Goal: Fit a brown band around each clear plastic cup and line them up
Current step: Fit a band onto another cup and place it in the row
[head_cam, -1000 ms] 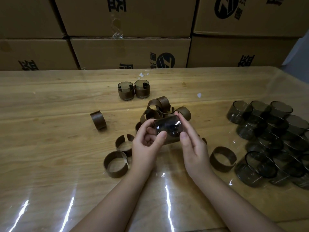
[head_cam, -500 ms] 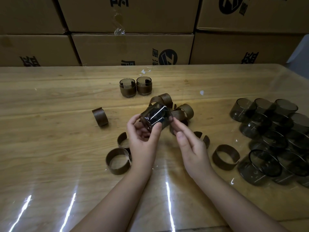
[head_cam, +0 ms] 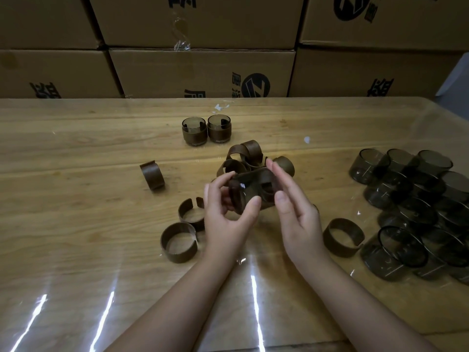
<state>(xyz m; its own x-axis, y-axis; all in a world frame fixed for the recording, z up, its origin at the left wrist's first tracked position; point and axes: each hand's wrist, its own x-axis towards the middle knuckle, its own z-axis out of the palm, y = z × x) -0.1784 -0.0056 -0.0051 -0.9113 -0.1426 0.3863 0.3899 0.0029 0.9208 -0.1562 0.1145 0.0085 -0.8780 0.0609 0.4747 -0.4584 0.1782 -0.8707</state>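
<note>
My left hand (head_cam: 225, 217) grips a clear smoky cup (head_cam: 250, 190) lying on its side above the table, thumb and fingers curled round its base end. A brown band sits around that cup. My right hand (head_cam: 291, 214) touches the cup's other end with straight fingers. Two banded cups (head_cam: 206, 130) stand side by side farther back. Loose brown bands lie in a pile (head_cam: 245, 156) behind my hands, with others at the left (head_cam: 152, 175), front left (head_cam: 179, 242) and right (head_cam: 342, 237). Several bare cups (head_cam: 416, 207) crowd the right side.
The wooden table (head_cam: 76, 224) has a glossy clear cover with light streaks near the front edge. Stacked cardboard boxes (head_cam: 203, 69) form a wall along the far edge. Small bits of tape (head_cam: 220, 106) lie near the back.
The cup has turned in my hands and a brown band now wraps it. My right hand's fingers have straightened along the cup's end. The view has shifted slightly.
</note>
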